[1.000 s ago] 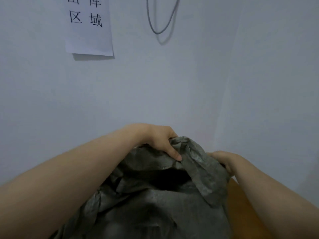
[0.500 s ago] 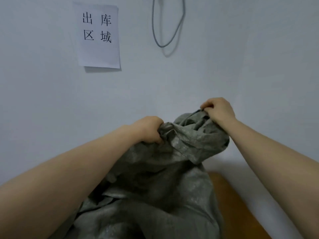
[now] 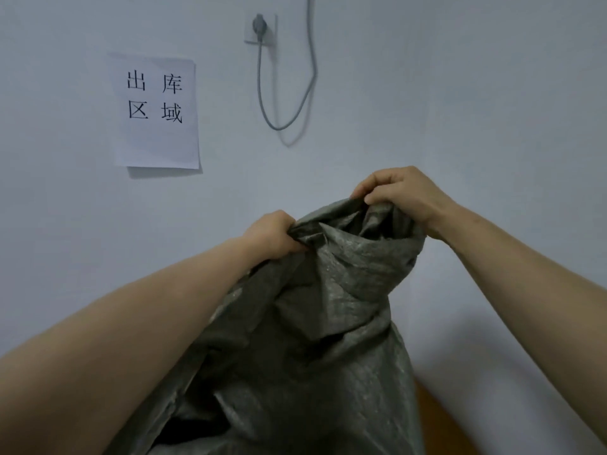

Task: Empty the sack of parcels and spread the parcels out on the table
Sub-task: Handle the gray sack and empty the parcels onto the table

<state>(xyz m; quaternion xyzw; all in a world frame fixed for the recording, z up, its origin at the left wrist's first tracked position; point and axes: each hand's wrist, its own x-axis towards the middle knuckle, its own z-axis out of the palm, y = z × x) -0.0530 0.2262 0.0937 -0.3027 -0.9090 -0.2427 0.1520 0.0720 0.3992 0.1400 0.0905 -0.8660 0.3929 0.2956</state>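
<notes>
Left hand [image 3: 274, 234]: fist bunching the sack's crumpled top edge.
Right hand [image 3: 402, 195]: higher, pinching the same edge.
Sack [image 3: 315, 339]: grey-green woven plastic, creased, hanging between both arms.
Table [image 3: 437, 421]: brown wooden strip, lower right.
Wall: paper sign [image 3: 156, 110], grey cable [image 3: 282, 93] looping from socket.

**Drab grey-green against a pale wall**

The sack [image 3: 315, 339] is a dull grey-green all over. Its fine woven texture catches the light in silvery flecks and goes near black in the deep folds. The wall [image 3: 492, 93] is a plain, pale bluish white. The sheet of paper [image 3: 157, 142] is white with four bold black characters. The cable [image 3: 261, 90] is grey, and so is the plug [image 3: 258, 21]. The sliver of table [image 3: 440, 421] is warm orange-brown.
</notes>
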